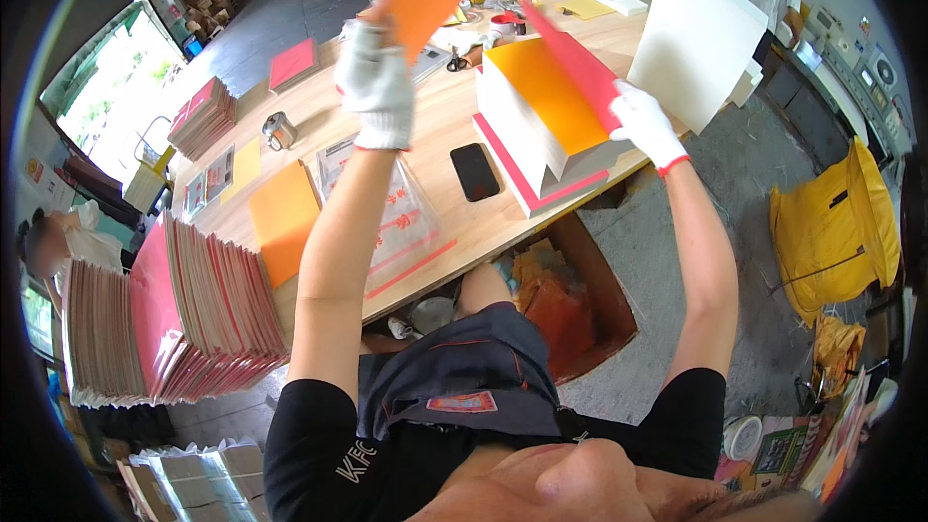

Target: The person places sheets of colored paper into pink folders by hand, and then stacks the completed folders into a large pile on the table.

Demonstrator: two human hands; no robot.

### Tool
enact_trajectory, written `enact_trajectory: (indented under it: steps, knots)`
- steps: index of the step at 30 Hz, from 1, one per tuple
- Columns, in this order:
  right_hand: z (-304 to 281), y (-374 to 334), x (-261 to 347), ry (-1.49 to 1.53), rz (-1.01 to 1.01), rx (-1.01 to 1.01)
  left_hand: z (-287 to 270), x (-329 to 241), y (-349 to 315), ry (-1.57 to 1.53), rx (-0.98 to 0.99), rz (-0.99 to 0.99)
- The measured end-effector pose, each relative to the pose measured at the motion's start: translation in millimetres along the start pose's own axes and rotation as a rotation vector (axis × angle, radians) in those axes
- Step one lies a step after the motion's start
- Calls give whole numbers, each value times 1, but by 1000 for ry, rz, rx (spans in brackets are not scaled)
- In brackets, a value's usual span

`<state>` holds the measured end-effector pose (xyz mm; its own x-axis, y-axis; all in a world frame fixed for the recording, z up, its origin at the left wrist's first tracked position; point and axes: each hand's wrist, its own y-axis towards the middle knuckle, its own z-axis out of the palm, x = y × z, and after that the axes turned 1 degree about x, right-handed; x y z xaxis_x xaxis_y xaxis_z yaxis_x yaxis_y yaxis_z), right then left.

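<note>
My left hand [375, 92], in a white knit glove, is raised over the table and closed on an orange sheet [430, 2], which tilts up and away. My right hand [646, 122], also gloved, grips the near edge of a red sheet [572, 63] that stands tilted over a tall paper stack. An orange-yellow sheet [546, 97] lies on top of that stack, whose white paper [512, 130] shows at the side above a red layer [527, 184]. A black phone [474, 172] rests on the table just left of the stack.
Tall stacks of red-covered booklets [208, 314] stand at the near left. On the wooden table [440, 222] lie a clear plastic bag [391, 213], an orange sheet [285, 213] and a metal cup [279, 130]. White sheets [696, 43] stand upright at the right. Two other people are farther off.
</note>
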<state>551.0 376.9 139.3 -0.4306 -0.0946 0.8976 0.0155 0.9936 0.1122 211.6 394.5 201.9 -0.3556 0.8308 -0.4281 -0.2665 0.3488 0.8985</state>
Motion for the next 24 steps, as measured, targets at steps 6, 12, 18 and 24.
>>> enact_trajectory:
  steps: [6,12,18,24]
  knots:
    - [-53,-8,8,-44,-288,-276,96,-46,-62,177,649,459]
    - [-29,-15,54,-912,-499,-143,163,-55,-147,375,1213,71]
    - [71,-13,62,-1318,-450,84,82,-71,-177,-239,947,325]
    - [138,-33,91,-1351,-163,183,-40,-52,-228,-163,1055,115]
